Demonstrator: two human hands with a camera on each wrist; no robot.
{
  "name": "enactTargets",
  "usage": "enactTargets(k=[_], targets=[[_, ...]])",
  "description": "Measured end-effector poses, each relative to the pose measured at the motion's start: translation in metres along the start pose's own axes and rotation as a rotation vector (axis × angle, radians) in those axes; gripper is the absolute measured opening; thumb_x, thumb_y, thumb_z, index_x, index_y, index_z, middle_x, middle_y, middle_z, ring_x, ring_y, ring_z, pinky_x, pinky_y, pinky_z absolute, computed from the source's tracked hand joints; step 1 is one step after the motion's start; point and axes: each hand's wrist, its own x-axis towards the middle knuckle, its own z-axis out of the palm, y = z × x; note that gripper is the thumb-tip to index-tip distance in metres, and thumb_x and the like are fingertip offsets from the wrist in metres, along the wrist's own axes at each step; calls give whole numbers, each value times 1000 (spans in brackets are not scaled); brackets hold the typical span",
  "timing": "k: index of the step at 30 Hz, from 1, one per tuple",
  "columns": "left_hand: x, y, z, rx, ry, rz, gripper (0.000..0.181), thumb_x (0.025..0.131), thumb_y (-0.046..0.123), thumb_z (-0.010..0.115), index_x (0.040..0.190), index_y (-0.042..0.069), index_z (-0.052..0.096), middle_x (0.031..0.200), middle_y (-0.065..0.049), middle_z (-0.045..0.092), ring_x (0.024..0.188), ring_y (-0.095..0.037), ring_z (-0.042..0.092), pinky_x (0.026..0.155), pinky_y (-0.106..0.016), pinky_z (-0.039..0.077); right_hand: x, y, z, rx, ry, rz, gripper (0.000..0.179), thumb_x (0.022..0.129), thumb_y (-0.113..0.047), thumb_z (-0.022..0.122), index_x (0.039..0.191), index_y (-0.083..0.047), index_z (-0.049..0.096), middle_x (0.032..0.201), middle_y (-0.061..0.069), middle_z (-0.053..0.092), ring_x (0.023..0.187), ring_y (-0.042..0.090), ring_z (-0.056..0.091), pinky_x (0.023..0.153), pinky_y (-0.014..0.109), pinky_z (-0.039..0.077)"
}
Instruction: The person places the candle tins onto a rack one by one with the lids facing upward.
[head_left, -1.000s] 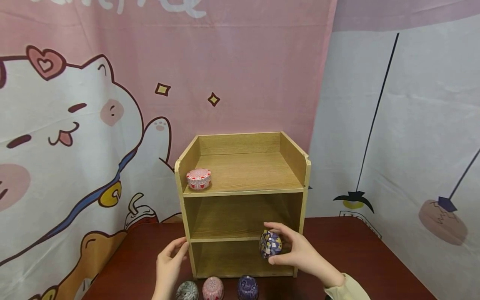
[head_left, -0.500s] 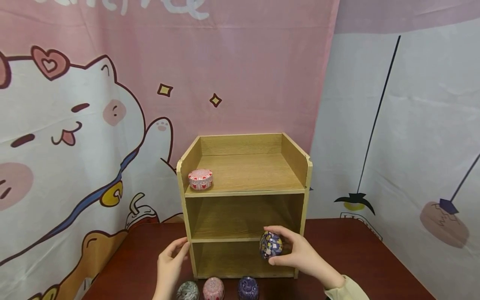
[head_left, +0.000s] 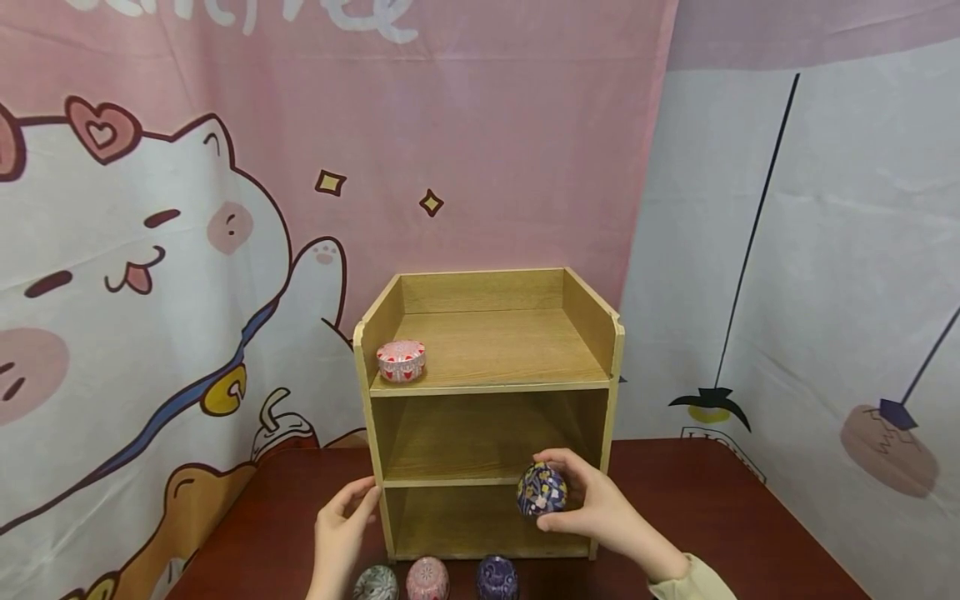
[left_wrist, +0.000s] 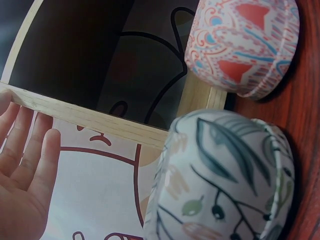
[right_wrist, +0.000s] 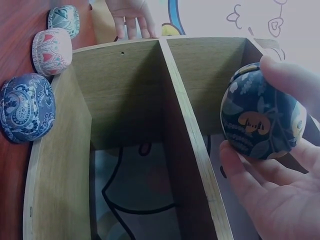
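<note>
My right hand point(head_left: 592, 504) grips a small round tin point(head_left: 542, 490), dark blue with a floral pattern, between thumb and fingers. It holds the tin before the shelf's middle board, tilted, with its patterned face towards the head camera. In the right wrist view the same tin point(right_wrist: 262, 112) is off the boards. My left hand point(head_left: 343, 525) touches the left side panel of the wooden shelf point(head_left: 487, 387); in the left wrist view its fingers point(left_wrist: 42, 160) are fairly straight against the panel. A pink-and-red tin point(head_left: 401, 361) stands at the left of the top board.
In front of the shelf, on the dark red table point(head_left: 697, 500), stand a white-green leaf tin point(head_left: 377, 583), a pink tin point(head_left: 427, 578) and a purple-blue tin point(head_left: 497, 577). A printed cloth point(head_left: 510, 150) hangs behind.
My right hand has turned the dark blue tin slightly, so more of its round face shows. The left hand stays at the side panel.
</note>
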Motion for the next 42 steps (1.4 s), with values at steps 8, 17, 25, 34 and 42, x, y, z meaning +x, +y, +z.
enactTargets(k=[8, 17, 25, 34, 42], targets=[[-1, 0, 0, -12, 10, 8, 26, 90, 18, 72, 108, 0, 71, 101, -15, 71, 77, -8, 65, 65, -29, 56, 0, 1, 1, -35, 24, 10, 67, 75, -12, 84, 130, -5, 47, 120, 21, 59, 97, 16, 64, 78, 31, 54], [0, -1, 2, -10, 19, 20, 24, 90, 17, 72, 106, -1, 71, 99, -16, 71, 77, -7, 65, 65, -31, 57, 1, 1, 2, 21, 30, 40, 66, 76, -8, 83, 128, -2, 43, 122, 22, 56, 102, 17, 63, 82, 30, 53], [0, -2, 1, -15, 16, 16, 25, 90, 17, 72, 107, -1, 71, 99, -15, 71, 77, -6, 64, 65, -28, 56, 2, 0, 2, 60, 30, 54, 71, 76, -6, 82, 132, 1, 40, 124, 24, 53, 104, 19, 62, 84, 29, 52], [-1, -1, 0, -24, 14, 16, 26, 90, 18, 72, 108, 0, 71, 100, -14, 71, 78, -7, 64, 66, -31, 57, 1, 0, 2, 21, 16, 45, 74, 76, -8, 82, 138, 6, 45, 122, 25, 58, 100, 15, 63, 79, 28, 54], [-1, -2, 1, -23, 10, 21, 25, 90, 18, 72, 107, 0, 71, 99, -14, 71, 78, -7, 64, 66, -31, 57, 2, -1, 3, 58, 8, 51, 73, 75, -7, 82, 136, 6, 45, 122, 26, 57, 100, 14, 63, 79, 29, 55]])
